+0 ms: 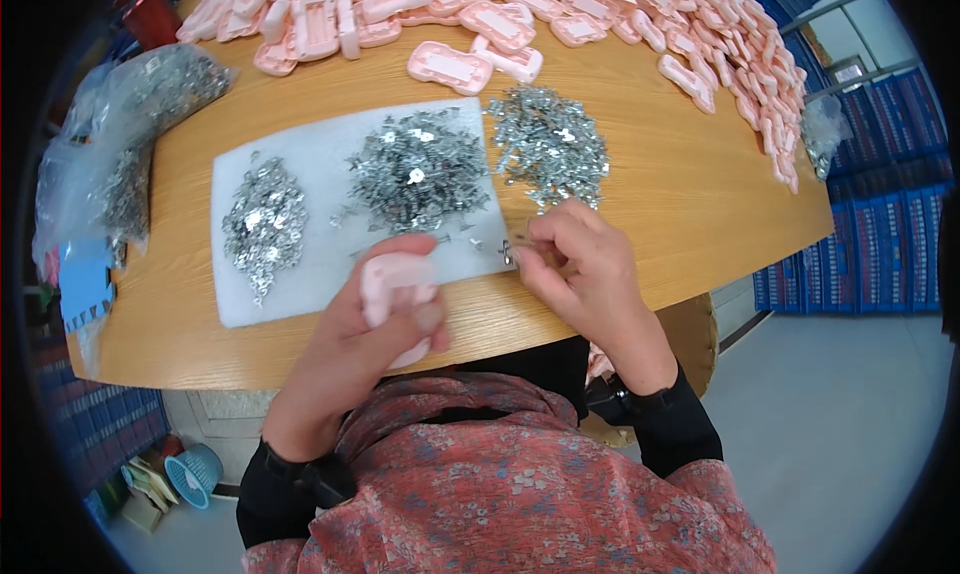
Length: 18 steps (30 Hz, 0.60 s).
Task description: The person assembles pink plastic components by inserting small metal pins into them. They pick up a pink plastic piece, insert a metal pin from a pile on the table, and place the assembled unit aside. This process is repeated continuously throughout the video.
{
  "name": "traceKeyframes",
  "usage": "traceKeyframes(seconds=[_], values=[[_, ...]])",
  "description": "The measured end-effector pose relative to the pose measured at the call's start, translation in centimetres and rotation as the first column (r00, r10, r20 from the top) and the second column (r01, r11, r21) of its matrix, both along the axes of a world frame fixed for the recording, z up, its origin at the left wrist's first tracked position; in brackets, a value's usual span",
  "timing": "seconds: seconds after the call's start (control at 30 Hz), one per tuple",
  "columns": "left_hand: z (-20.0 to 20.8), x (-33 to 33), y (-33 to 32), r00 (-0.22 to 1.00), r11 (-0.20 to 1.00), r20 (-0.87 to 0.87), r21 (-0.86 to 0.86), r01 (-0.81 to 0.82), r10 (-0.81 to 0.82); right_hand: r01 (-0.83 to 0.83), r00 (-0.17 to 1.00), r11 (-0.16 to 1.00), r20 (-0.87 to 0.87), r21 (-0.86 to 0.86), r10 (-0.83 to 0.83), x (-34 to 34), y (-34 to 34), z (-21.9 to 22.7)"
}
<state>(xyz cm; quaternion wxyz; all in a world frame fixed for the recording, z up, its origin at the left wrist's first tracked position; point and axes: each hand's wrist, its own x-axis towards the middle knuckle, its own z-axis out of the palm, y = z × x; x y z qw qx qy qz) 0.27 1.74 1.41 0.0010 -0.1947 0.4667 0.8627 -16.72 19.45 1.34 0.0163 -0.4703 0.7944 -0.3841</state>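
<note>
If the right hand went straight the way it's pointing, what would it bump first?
Probably the middle pile of silvery metal pieces on the white mat. The right hand points forward and left, but its height is unclear, so it might pass above.

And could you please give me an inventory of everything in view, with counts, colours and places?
held casing: one, pale pink, in left hand
small metal piece: one, silvery, at right fingertips
metal-part piles: three, silvery, two on pad, one right of it
pad: one, white, on table
loose casings: many, pink, table's far side and right
table: one, wood-brown, centre
bagged parts: bag count unclear, clear plastic, left
red container: one, red, far left
blue boxes: many, blue, both sides
basket: one, light blue, lower left
left hand: one, bare, left
right hand: one, bare, right
</note>
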Motion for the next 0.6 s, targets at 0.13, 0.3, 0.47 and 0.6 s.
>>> traceKeyframes(seconds=[0.13,0.3,0.47,0.6], values=[[0.3,-2.0,0.7,0.999,0.996,-0.035,0.09,0.019,-0.015,-0.144,0.989,0.987,0.02,-0.069,0.145,1.9,-0.8,1.1],[-0.6,-1.9,0.3,0.998,0.994,-0.062,0.106,0.014,-0.007,-0.186,0.979,0.979,0.067,-0.083,0.191,2.6,-1.9,1.3],[-1.2,-1.7,0.0,0.989,0.991,-0.083,0.056,-0.12,0.124,-0.117,0.908,0.992,0.4,-0.045,0.125,3.5,-2.1,0.6],[-1.4,-1.6,0.0,0.988,0.991,-0.09,0.046,-0.125,0.129,-0.049,0.634,0.996,0.769,-0.069,0.085,4.1,-2.7,0.6]])
